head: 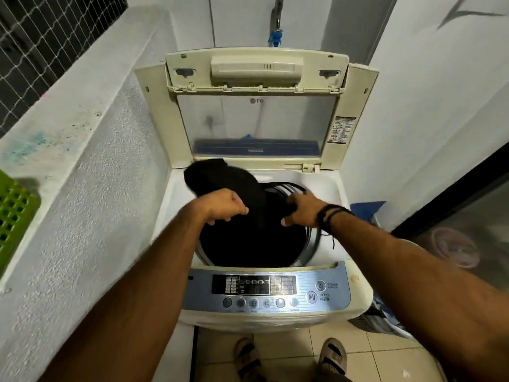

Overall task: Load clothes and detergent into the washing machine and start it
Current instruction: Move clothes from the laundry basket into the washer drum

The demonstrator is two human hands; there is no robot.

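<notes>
A narrow laundry corner: rough white parapet wall (91,150) on the left with a green plastic basket (13,216) on its ledge, tiled floor (366,351) below. In the middle stands the top-loading washing machine (275,299), its lid (256,106) folded upright so the drum (308,238) is open for loading. The left hand (224,205) has its fingers curled tight on a black garment (220,175), bunched above the drum's rear-left rim, likely to feed it in. The right hand (301,210), fingers clamped on the same dark cloth, steadies it over the opening. Nearer the person, the control panel (264,288) is untouched, and no detergent is visible, so loading seems the step in hand
</notes>
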